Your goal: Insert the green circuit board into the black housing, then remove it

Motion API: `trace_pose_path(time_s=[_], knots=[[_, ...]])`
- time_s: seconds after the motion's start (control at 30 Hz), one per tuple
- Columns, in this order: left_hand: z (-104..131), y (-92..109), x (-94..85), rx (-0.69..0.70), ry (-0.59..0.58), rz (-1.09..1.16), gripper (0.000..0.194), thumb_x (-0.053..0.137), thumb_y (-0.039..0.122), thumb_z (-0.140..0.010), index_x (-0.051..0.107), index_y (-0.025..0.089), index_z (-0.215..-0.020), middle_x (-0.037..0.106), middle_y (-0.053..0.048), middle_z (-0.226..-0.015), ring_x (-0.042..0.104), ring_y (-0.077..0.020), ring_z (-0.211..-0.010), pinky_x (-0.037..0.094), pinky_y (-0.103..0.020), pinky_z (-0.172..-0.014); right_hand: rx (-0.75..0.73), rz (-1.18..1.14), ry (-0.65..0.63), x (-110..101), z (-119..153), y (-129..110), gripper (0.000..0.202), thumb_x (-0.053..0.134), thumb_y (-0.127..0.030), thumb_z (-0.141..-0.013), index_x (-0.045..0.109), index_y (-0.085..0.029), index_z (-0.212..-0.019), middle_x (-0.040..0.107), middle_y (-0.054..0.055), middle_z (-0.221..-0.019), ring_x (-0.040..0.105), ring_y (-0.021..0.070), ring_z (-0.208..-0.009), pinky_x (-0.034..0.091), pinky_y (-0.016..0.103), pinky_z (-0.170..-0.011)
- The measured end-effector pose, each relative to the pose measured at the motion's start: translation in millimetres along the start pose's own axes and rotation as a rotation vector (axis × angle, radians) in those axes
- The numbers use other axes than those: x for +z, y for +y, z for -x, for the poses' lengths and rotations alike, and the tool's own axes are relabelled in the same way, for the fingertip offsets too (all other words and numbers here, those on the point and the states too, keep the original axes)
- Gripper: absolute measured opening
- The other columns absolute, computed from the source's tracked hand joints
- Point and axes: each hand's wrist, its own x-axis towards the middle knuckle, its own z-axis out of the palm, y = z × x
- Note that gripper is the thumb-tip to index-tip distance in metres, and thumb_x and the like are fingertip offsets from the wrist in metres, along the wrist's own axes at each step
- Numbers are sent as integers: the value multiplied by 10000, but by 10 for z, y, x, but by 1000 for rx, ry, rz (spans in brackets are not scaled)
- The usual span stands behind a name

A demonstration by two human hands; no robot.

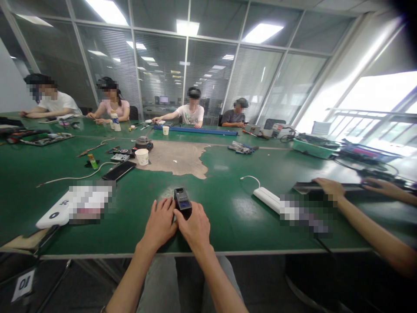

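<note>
A small black handheld device [183, 201] with a little bluish screen stands on the green table, directly in front of me. My right hand [198, 224] curls around its right side, with the thumb across the near end. On the other side, my left hand [159, 222] lies palm down, its fingers stretched forward beside the device and its thumb side close against it. The lower part of the device is hidden behind my thumbs and fingers.
A black phone [119, 171] and a paper cup [142, 157] lie ahead to the left, near a white power bank-like case [54, 215]. A white power strip [270, 201] sits to the right, close to a co-worker's hands [330, 188]. Several people sit across the table [224, 234].
</note>
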Motion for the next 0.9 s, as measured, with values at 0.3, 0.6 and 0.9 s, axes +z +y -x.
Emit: trace_pose_path(time_s=[0.3,0.6,0.9], knots=[[22,6,-15,-4,25,27,563,461,359,-898,401,179,-1428,422,-117,-1488,343,-280,-1377,194,-523,-1164,-43,-57,34,-40,-51,-53,265,585,-425,-857,622,-192,-976,634,64,-935,612,197,-888,437,271,-786],[26,-2,13,19,58,20,591,448,523,-924,407,210,-1424,443,-124,-1468,352,-295,-1371,214,-542,-1149,-69,-96,86,-257,-197,-153,288,578,-436,-855,630,-188,-990,638,75,-938,607,203,-893,437,276,-787],[17,9,48,2,87,20,614,440,596,-911,448,215,-1393,459,-110,-1457,373,-297,-1356,219,-532,-1151,-70,-49,132,-373,-317,-5,303,564,-452,-865,638,-182,-981,638,75,-939,598,202,-899,426,278,-788]])
